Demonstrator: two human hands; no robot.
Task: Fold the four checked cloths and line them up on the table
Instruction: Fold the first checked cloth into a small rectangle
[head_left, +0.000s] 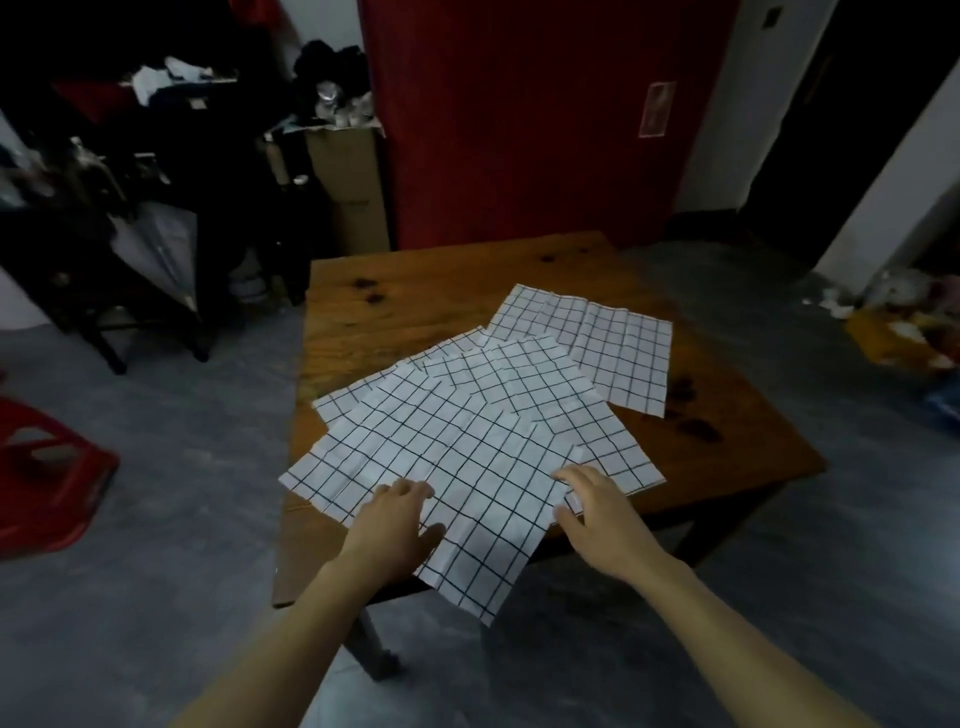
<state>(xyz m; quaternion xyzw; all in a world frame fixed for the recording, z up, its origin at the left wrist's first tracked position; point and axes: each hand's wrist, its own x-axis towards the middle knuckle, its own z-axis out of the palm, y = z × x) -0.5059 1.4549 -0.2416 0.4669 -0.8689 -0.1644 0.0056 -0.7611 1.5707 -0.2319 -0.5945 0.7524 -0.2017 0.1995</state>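
Four checked cloths are lying unfolded and overlapping on the wooden table (415, 280), fanned from the near left to the far right. The nearest cloth (467, 483) is sitting on top, its near corner hanging off the table's near edge. The farthest cloth (618, 348) is lying toward the far right, partly overlapped by the others. The left hand (392, 525) is resting on the nearest cloth's left part, fingers loosely together and slightly bent; no pinch is evident. The right hand (597, 506) is touching its right edge, fingers curving down; cannot tell whether they are gripping fabric. Judging the cloth thin, light, limp and creased: it will likely slide over the layers beneath, so taking hold at the two near corners looks best.
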